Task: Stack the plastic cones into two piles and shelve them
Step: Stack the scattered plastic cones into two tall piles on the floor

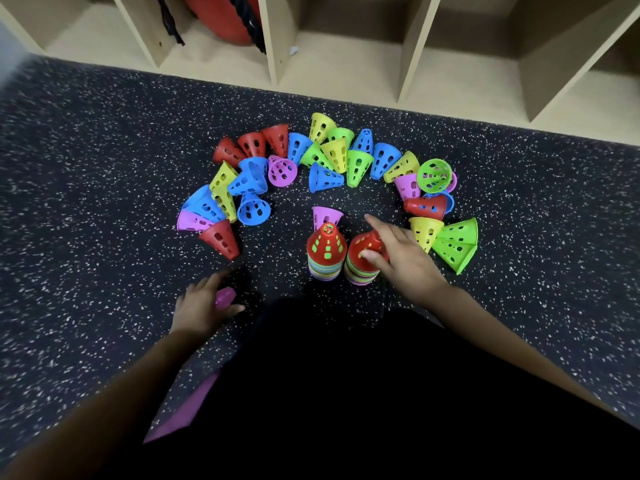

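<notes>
Not even halfway, I'd guess. Left pile [326, 252] and right pile [358, 273] stood mid-frame. Right hand [398, 258] had its fingers curled round the red cone [363, 245] topping the right pile, and left hand [202, 308] clutched a purple cone [225, 296] lower left. Dozens of loose cones [332, 157] arced above, and none were on the shelf [346, 64] up top yet.

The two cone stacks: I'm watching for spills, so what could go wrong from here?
The right hand grips the red top cone of the right stack, which stands close beside the left stack; a skewed push could tip both. The left hand holds a purple cone; seated crookedly, it could jam.
</notes>
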